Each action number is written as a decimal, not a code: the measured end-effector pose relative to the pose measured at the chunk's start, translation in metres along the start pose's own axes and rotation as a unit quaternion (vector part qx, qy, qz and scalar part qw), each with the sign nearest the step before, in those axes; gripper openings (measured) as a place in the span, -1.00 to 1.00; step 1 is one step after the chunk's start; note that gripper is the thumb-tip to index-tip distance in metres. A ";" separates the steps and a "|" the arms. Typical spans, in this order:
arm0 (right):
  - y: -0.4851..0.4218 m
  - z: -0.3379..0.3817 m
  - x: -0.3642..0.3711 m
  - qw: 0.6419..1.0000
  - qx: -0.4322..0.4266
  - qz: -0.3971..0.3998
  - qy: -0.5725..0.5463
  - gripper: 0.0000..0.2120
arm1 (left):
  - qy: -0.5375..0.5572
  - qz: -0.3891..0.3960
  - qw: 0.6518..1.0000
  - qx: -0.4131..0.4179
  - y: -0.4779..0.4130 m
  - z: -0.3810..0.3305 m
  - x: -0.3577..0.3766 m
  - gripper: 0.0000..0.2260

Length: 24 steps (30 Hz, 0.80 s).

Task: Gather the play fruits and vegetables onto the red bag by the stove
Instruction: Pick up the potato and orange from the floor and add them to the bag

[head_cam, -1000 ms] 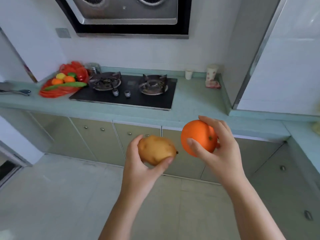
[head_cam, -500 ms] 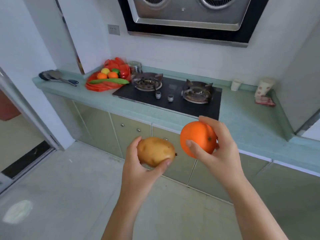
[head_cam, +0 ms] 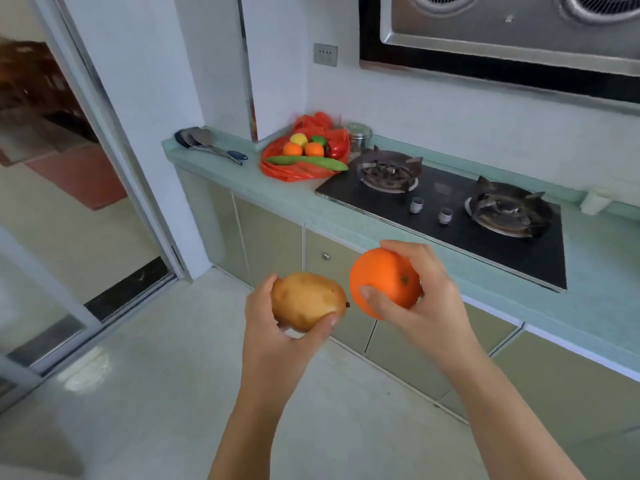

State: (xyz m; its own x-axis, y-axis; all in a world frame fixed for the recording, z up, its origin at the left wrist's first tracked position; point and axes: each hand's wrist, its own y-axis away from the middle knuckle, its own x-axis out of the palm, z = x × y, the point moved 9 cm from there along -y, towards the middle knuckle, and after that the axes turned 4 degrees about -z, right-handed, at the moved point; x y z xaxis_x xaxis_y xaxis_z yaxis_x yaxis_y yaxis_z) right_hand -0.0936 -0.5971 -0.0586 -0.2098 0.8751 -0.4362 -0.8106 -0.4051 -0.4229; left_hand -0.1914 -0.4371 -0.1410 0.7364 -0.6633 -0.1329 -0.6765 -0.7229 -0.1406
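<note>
My left hand (head_cam: 273, 334) grips a brown play potato (head_cam: 304, 299) in front of me, above the floor. My right hand (head_cam: 429, 299) holds a large play orange (head_cam: 381, 278) beside it, the two almost touching. The red bag (head_cam: 277, 169) lies on the counter left of the stove (head_cam: 446, 206), far ahead of both hands. On it sit a yellow fruit (head_cam: 298, 138), two small oranges (head_cam: 314, 149), a green fruit (head_cam: 318, 140), a red pepper (head_cam: 336, 148) and a long green cucumber (head_cam: 308, 162).
The pale green counter (head_cam: 284, 199) runs from upper left to lower right over cabinet doors. Spatulas (head_cam: 204, 143) lie at its left end, a metal canister (head_cam: 360, 135) stands behind the bag. A sliding door opening (head_cam: 69, 168) is at left, and the range hood (head_cam: 502, 32) hangs above.
The view has swung left and closer to the counter, so the red bag now sits near the upper middle. Both hands keep the same hold on the potato and the orange.
</note>
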 end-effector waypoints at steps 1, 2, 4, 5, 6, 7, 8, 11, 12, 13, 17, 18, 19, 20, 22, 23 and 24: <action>-0.002 0.003 0.015 1.000 -0.003 0.013 -0.004 -0.56 | -0.004 -0.012 1.000 -0.004 -0.003 0.006 -0.012 -0.22; -0.005 0.007 0.029 1.000 -0.007 0.026 -0.007 -0.55 | -0.007 -0.025 1.000 -0.008 -0.006 0.011 -0.025 -0.21; -0.010 0.013 0.058 0.998 -0.016 0.053 -0.014 -0.53 | -0.014 -0.050 0.999 -0.013 -0.012 0.020 -0.051 -0.20; -0.013 0.017 0.073 0.997 -0.020 0.067 -0.016 -0.52 | -0.015 -0.062 0.998 -0.013 -0.014 0.024 -0.063 -0.21; -0.017 0.020 0.090 0.996 -0.024 0.082 -0.019 -0.52 | -0.017 -0.072 0.997 -0.013 -0.017 0.029 -0.076 -0.23; -0.020 0.023 0.106 0.995 -0.028 0.097 -0.021 -0.53 | -0.020 -0.083 0.996 -0.014 -0.020 0.033 -0.087 -0.25; -0.022 0.026 0.123 0.993 -0.032 0.113 -0.023 -0.54 | -0.024 -0.094 0.995 -0.015 -0.023 0.037 -0.099 -0.26; -0.033 0.034 0.170 0.987 -0.040 0.148 -0.045 -0.54 | -0.049 -0.128 0.990 -0.023 -0.036 0.052 -0.132 -0.25; -0.038 0.036 0.186 0.985 -0.040 0.158 -0.055 -0.54 | -0.060 -0.137 0.988 -0.026 -0.042 0.058 -0.142 -0.23; -0.044 0.037 0.201 0.983 -0.040 0.168 -0.061 -0.54 | -0.069 -0.145 0.987 -0.031 -0.050 0.064 -0.153 -0.22; -0.078 0.037 0.265 0.977 -0.052 0.193 -0.069 -0.54 | -0.102 -0.174 0.979 -0.034 -0.092 0.083 -0.191 -0.18; -0.088 0.036 0.279 0.978 -0.051 0.191 -0.074 -0.53 | -0.115 -0.177 0.977 -0.032 -0.105 0.086 -0.198 -0.18; -0.100 0.033 0.293 0.978 -0.045 0.187 -0.078 -0.52 | -0.128 -0.178 0.975 -0.030 -0.119 0.087 -0.204 -0.18; -0.111 0.031 0.306 0.979 -0.039 0.182 -0.080 -0.51 | -0.143 -0.177 0.973 -0.027 -0.134 0.086 -0.211 -0.18; -0.136 0.030 0.331 0.981 -0.031 0.174 -0.079 -0.51 | -0.173 -0.164 0.971 -0.017 -0.169 0.081 -0.221 -0.17; -0.149 0.031 0.343 0.981 -0.028 0.171 -0.083 -0.52 | -0.186 -0.154 0.970 -0.011 -0.187 0.077 -0.224 -0.18; -0.161 0.033 0.353 0.981 -0.027 0.170 -0.090 -0.53 | -0.197 -0.145 0.970 -0.007 -0.204 0.073 -0.228 -0.19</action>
State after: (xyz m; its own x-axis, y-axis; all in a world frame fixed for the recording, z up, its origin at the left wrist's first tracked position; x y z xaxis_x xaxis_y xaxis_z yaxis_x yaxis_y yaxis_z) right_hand -0.0556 -0.2141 -0.1182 -0.5595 0.7181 -0.4139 -0.6484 -0.6903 -0.3210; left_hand -0.2210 -0.1244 -0.1537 0.8358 -0.3085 -0.4542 -0.4392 -0.8720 -0.2159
